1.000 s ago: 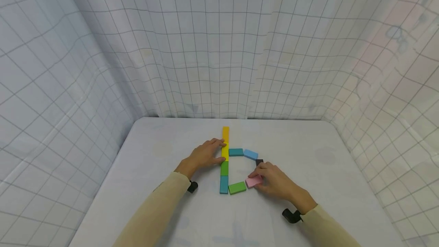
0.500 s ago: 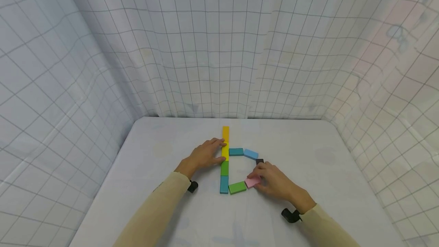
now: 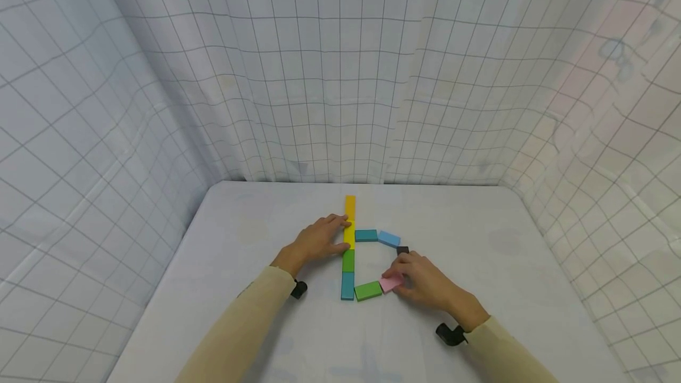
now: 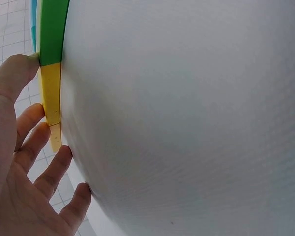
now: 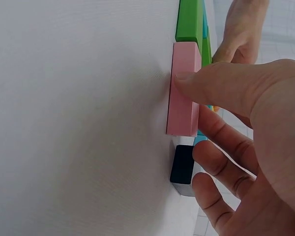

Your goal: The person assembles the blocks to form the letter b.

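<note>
My right hand (image 3: pixel 428 281) pinches a pink rectangular block (image 5: pixel 183 110) between thumb and index finger, its other fingers loosely spread near a black block (image 5: pixel 182 163). One end of the pink block meets a green block (image 3: pixel 368 291); a small gap separates its other end from the black one. My left hand (image 3: pixel 317 238) rests thumb and fingertips along a yellow block (image 4: pixel 51 93), fingers extended. That block lies in a straight column between another yellow block (image 3: pixel 350 207) and a green block (image 3: pixel 348 261), with a teal block (image 3: pixel 347 286) at the near end.
A teal block (image 3: pixel 366 236) and a light blue block (image 3: pixel 389 239) curve from the column toward the black one, making a rounded loop on its right. All lie on a white table (image 3: pixel 255 336). Checked white curtains (image 3: pixel 340 105) enclose the back and sides.
The right hand has slid the pink block slightly left, up against the end of the green block. My left hand has stayed in place on the column.
</note>
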Action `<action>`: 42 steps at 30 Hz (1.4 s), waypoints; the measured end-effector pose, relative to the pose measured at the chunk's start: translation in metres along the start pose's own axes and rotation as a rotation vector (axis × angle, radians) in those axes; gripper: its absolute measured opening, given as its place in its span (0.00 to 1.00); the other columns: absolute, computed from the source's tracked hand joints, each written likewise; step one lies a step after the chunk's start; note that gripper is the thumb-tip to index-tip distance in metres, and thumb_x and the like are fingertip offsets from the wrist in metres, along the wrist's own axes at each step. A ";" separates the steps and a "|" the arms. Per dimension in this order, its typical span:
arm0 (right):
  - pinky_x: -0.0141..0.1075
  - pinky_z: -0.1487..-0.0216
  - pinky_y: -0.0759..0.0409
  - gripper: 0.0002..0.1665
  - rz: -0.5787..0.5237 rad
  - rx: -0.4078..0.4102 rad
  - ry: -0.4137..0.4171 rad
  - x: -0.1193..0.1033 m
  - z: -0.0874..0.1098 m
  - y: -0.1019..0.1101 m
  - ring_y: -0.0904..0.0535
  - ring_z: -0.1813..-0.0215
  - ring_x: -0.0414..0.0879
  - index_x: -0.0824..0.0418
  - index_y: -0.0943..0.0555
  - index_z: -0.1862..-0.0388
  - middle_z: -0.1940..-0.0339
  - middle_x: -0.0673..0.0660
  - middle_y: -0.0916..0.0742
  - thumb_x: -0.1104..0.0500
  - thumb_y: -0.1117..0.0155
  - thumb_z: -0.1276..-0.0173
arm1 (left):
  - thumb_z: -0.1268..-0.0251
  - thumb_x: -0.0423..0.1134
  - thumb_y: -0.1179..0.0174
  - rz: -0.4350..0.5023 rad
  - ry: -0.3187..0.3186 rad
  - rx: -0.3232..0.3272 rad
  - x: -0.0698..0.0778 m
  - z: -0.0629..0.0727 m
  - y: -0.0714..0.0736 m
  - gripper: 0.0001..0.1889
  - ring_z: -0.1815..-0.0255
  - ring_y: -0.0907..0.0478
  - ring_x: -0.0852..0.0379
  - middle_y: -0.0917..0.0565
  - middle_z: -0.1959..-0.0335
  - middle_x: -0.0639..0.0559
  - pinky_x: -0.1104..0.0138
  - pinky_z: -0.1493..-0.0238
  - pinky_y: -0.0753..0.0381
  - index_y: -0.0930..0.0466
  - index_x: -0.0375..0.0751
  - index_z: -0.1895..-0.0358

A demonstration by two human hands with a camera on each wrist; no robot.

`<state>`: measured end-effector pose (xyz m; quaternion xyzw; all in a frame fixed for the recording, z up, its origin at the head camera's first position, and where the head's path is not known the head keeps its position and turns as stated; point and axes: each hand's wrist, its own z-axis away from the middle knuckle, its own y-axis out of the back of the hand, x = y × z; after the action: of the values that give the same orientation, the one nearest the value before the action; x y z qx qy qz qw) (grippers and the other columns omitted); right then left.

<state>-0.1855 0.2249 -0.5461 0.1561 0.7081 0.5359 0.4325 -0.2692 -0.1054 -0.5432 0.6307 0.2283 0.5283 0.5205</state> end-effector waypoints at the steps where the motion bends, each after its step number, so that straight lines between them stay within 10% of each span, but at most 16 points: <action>1: 0.51 0.32 0.13 0.19 0.001 0.001 0.002 0.000 0.000 0.000 0.15 0.37 0.46 0.44 0.04 0.38 0.42 0.44 0.09 0.60 0.16 0.24 | 0.16 0.57 0.28 -0.002 0.002 -0.002 0.000 0.000 0.000 0.34 0.11 0.26 0.39 0.27 0.08 0.50 0.37 0.12 0.22 0.23 0.53 0.14; 28: 0.45 0.38 0.22 0.25 0.011 -0.018 0.082 -0.006 -0.010 -0.007 0.21 0.36 0.45 0.39 0.05 0.33 0.41 0.45 0.10 0.52 0.12 0.27 | 0.15 0.57 0.29 -0.014 0.002 -0.010 -0.004 -0.003 0.002 0.33 0.11 0.26 0.39 0.28 0.07 0.50 0.38 0.12 0.22 0.23 0.54 0.14; 42: 0.54 0.30 0.18 0.29 -0.027 0.061 -0.029 0.003 -0.002 -0.002 0.21 0.31 0.49 0.43 0.08 0.28 0.34 0.48 0.13 0.48 0.12 0.26 | 0.15 0.57 0.29 -0.001 -0.006 -0.009 0.000 -0.001 0.001 0.34 0.11 0.26 0.39 0.28 0.08 0.50 0.38 0.13 0.21 0.23 0.53 0.14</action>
<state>-0.1884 0.2252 -0.5496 0.1671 0.7198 0.5060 0.4449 -0.2703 -0.1055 -0.5420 0.6297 0.2245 0.5275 0.5243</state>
